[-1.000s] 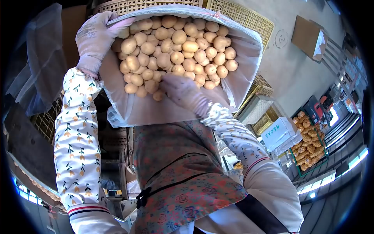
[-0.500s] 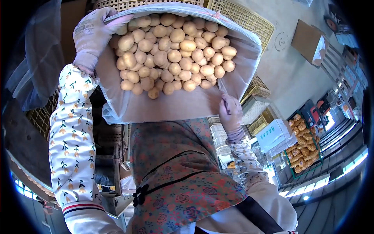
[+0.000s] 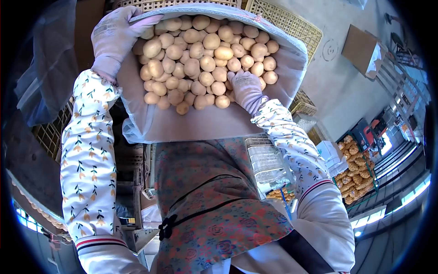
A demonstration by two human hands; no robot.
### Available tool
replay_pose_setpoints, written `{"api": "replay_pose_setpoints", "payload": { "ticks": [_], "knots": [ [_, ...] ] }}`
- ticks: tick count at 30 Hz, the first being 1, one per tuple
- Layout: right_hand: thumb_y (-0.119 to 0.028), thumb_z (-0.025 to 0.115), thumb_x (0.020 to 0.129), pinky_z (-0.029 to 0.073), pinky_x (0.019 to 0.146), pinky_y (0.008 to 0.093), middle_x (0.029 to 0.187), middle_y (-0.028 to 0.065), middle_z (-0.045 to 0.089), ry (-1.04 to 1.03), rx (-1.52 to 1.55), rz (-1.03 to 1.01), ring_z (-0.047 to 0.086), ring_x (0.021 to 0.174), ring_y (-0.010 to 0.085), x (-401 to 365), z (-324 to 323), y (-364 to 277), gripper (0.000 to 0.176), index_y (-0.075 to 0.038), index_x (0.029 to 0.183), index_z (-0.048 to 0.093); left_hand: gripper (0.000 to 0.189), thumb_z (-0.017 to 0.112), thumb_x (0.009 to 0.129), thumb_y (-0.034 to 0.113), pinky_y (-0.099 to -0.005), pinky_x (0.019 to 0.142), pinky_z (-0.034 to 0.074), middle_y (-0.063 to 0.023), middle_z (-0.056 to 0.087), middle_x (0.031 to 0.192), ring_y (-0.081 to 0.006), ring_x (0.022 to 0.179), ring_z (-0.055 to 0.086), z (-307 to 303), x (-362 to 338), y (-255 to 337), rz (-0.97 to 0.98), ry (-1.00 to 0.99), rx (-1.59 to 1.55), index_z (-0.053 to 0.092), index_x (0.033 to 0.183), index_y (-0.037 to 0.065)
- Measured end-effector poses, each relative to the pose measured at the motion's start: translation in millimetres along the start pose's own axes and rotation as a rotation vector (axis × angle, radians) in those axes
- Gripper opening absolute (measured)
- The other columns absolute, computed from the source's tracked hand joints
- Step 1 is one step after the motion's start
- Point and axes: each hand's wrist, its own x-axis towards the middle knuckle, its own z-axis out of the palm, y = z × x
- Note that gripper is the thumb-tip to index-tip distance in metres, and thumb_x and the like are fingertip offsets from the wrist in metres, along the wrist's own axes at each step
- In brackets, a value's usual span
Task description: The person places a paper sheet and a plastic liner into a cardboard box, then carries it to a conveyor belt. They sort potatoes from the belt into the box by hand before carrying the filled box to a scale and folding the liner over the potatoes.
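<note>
Many round, pale yellow-brown potatoes (image 3: pixel 196 68) lie heaped in a box lined with thin translucent plastic (image 3: pixel 205 125). My left hand (image 3: pixel 112 39), in a light glove, is closed around the box's upper left rim, with the thumb along the inside edge. In a matching glove, my right hand (image 3: pixel 247 86) reaches over the near right side into the heap. Its fingers curl down over a potato there, which the hand mostly covers. Below the box hangs a flowered apron (image 3: pixel 205 192) on my body.
Yellow plastic crates (image 3: pixel 285 27) stand behind the box. An open cardboard box (image 3: pixel 361 50) is on the concrete floor at the right. Farther off are a white carton (image 3: pixel 329 155) and a stack of filled orange net sacks (image 3: pixel 356 173). Translucent plastic sheeting (image 3: pixel 45 59) hangs at the left.
My right hand has moved up and left from beside the box's near right edge into the potatoes. My left hand still grips the rim; the view has shifted slightly.
</note>
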Motion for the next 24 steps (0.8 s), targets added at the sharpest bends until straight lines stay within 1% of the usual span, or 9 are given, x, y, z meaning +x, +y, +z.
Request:
{"api": "replay_pose_setpoints", "payload": {
  "ticks": [3,5,10,11,13,17,19,21,24],
  "knots": [
    [-0.026,0.067,0.086,0.051,0.077,0.0436,0.106,0.0088,0.061,0.147,-0.13,-0.039,0.062,0.1,0.0281,-10,3,-5,0.025,-0.016,0.108,0.063,0.058,0.067,0.079,0.069,-0.0371,0.079,0.051,-0.0042,0.069,0.094,-0.0274,0.091,0.067,-3,1,3,-0.022,-0.056,-0.002,0.072,0.098,0.014],
    [-0.026,0.074,0.079,0.049,0.08,0.0432,0.108,0.0104,0.059,0.291,0.07,-0.182,0.06,0.1,0.0299,-24,12,4,0.035,-0.017,0.109,0.061,0.059,0.066,0.079,0.07,-0.0381,0.079,0.05,-0.0041,0.068,0.093,-0.0275,0.092,0.066,5,3,-7,0.0,-0.028,-0.023,0.071,0.097,0.014],
    [-0.018,0.072,0.08,0.05,0.09,0.04,0.112,0.0146,0.064,0.024,0.801,-0.152,0.064,0.104,0.0293,-42,22,5,0.043,-0.008,0.119,0.058,0.06,0.065,0.079,0.071,-0.039,0.081,0.05,-0.005,0.068,0.095,-0.0279,0.094,0.066,5,2,-4,0.003,-0.013,-0.023,0.071,0.096,0.014],
    [-0.014,0.069,0.082,0.051,0.087,0.0343,0.11,0.0099,0.066,0.039,1.026,-0.221,0.064,0.1,0.0222,-44,29,-2,0.05,-0.007,0.13,0.055,0.061,0.065,0.079,0.072,-0.039,0.081,0.05,-0.0052,0.068,0.095,-0.0281,0.095,0.066,3,3,-4,-0.001,-0.026,-0.023,0.071,0.096,0.014],
    [-0.008,0.07,0.084,0.05,0.083,0.0267,0.111,0.0044,0.064,-0.183,1.456,-0.31,0.061,0.099,0.012,-56,10,-10,0.061,-0.008,0.142,0.05,0.062,0.065,0.078,0.073,-0.0403,0.081,0.05,-0.0067,0.069,0.093,-0.029,0.093,0.066,3,1,-3,0.003,-0.005,-0.023,0.072,0.095,0.013],
    [-0.001,0.073,0.082,0.047,0.08,0.0205,0.11,0.0016,0.063,-0.233,2.022,-0.423,0.058,0.098,0.0064,-91,-39,-40,0.07,-0.006,0.146,0.045,0.065,0.065,0.075,0.076,-0.0417,0.083,0.052,-0.0091,0.072,0.095,-0.0296,0.095,0.068,4,2,-2,0.01,0.033,-0.021,0.073,0.098,0.015],
    [0.001,0.075,0.081,0.047,0.079,0.0193,0.109,0.0017,0.062,-0.312,2.144,-0.375,0.057,0.096,0.0054,-106,-60,-52,0.072,-0.005,0.146,0.045,0.065,0.065,0.075,0.075,-0.0414,0.084,0.052,-0.0085,0.072,0.096,-0.0289,0.096,0.068,4,2,0,-0.016,0.022,-0.01,0.074,0.098,0.016],
    [0.001,0.077,0.079,0.047,0.077,0.0191,0.108,0.0003,0.062,-0.339,2.171,-0.485,0.058,0.094,0.0058,-112,-69,-56,0.072,-0.005,0.145,0.046,0.06,0.069,0.075,0.07,-0.0406,0.085,0.052,-0.0077,0.072,0.099,-0.0277,0.097,0.068,1,-2,4,-0.003,0.033,-0.018,0.074,0.1,0.016],
    [0.0,0.081,0.076,0.049,0.079,0.0198,0.112,0.0017,0.062,-0.35,2.092,-0.548,0.06,0.095,0.0074,-127,-103,-64,0.072,-0.005,0.141,0.049,0.054,0.078,0.076,0.05,-0.0413,0.093,0.05,-0.007,0.069,0.116,-0.0292,0.104,0.064,18,-18,0,0.145,0.4,-0.097,0.069,0.114,0.014]
  ]
}}
